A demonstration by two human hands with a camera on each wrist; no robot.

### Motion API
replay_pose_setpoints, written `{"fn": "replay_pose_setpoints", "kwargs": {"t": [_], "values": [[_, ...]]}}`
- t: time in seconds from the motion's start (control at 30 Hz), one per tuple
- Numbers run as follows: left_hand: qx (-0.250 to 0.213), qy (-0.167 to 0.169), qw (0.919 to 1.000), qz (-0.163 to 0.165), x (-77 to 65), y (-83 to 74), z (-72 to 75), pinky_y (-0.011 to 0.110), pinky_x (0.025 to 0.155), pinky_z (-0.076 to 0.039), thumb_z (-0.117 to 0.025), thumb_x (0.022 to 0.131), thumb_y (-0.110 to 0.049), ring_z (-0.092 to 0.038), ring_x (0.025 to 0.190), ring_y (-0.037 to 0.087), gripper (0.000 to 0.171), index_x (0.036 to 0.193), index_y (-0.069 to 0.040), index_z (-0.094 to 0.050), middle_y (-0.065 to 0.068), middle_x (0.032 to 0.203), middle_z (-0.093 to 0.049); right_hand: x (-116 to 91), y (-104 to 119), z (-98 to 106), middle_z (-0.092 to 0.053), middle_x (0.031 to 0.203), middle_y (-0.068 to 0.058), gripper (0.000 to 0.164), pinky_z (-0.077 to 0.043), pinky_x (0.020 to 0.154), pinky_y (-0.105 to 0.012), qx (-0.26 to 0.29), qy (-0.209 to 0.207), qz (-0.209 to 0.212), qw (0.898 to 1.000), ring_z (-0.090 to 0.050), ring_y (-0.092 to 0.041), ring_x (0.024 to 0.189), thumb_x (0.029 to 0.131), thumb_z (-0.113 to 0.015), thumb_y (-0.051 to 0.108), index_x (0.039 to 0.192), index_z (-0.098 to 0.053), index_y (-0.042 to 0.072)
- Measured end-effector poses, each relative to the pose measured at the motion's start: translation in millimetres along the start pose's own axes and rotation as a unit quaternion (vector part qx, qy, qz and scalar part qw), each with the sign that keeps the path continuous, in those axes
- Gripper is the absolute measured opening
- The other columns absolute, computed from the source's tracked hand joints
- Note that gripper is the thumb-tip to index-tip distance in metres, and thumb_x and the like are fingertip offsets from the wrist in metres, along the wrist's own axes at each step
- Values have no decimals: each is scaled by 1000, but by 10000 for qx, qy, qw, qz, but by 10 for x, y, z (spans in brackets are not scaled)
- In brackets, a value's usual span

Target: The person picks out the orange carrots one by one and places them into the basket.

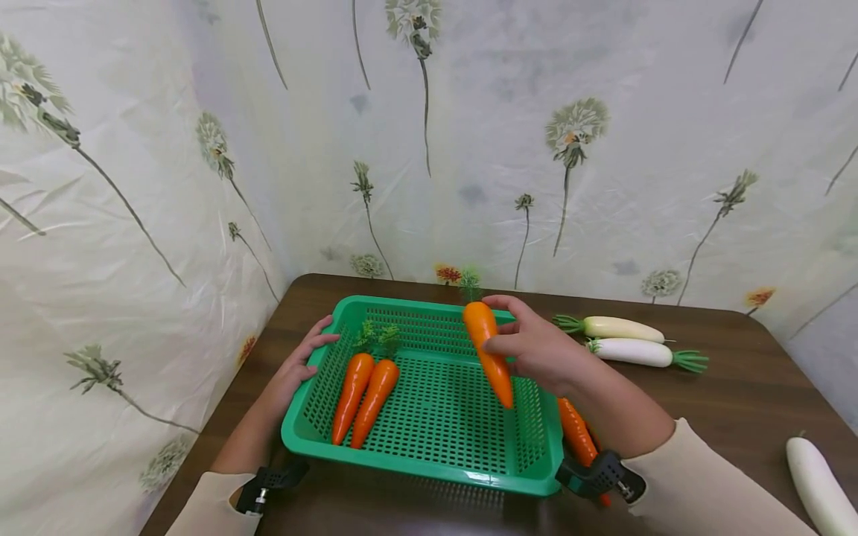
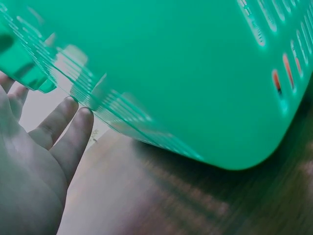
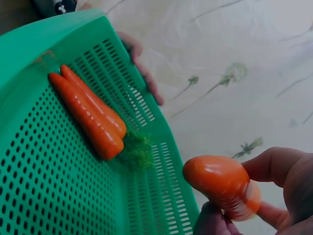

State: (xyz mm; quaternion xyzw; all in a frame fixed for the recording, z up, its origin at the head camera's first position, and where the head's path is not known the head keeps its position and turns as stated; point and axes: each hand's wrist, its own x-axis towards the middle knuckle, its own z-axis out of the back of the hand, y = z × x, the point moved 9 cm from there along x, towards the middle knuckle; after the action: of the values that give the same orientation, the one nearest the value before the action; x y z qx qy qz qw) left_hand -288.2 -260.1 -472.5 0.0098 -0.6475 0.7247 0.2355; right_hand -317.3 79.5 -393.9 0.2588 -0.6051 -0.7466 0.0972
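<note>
My right hand point(image 1: 539, 346) pinches an orange carrot point(image 1: 488, 346) with feathery green tops, holding it above the right part of a green perforated basket point(image 1: 429, 467). The carrot's tip slants down toward the basket floor. In the right wrist view, thumb and fingers are on either side of the held carrot point(image 3: 217, 181). Two more carrots point(image 1: 350, 398) lie side by side at the basket's left end, tops toward the back. My left hand point(image 1: 295, 368) rests against the basket's left rim; in the left wrist view its fingers point(image 2: 73, 139) extend fairly straight to the basket wall.
Right of the basket lies another carrot point(image 1: 576, 432), partly hidden by my right forearm. Two white radishes point(image 1: 630, 351) with green leaves lie behind it, and another white radish point(image 1: 821, 480) is near the right edge of the brown table point(image 1: 731, 417). A flower-patterned sheet point(image 1: 469, 149) hangs behind.
</note>
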Motion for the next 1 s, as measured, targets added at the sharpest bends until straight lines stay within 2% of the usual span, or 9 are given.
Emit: {"fn": "replay_pose_setpoints", "kwargs": {"t": [0.67,1.0], "values": [[172,3,9998,30,-11,-16,10,18,110,-34,-31,92,2,-2,157,47,56,146,13,-39,17,175,-5,340,-53,-344,-47,137,-27,72,-58,86,-46,294,-11,-203,9994,-62,-37,109,95,-65,4,155,-29,22],[93,-15,9999,100,7,2,10,17,110,-34,-31,90,3,0,158,46,57,146,13,-39,16,175,-4,471,-67,-529,-50,136,-26,71,-57,87,-48,100,32,-257,9996,-63,-38,111,94,-67,6,152,-31,22]]}}
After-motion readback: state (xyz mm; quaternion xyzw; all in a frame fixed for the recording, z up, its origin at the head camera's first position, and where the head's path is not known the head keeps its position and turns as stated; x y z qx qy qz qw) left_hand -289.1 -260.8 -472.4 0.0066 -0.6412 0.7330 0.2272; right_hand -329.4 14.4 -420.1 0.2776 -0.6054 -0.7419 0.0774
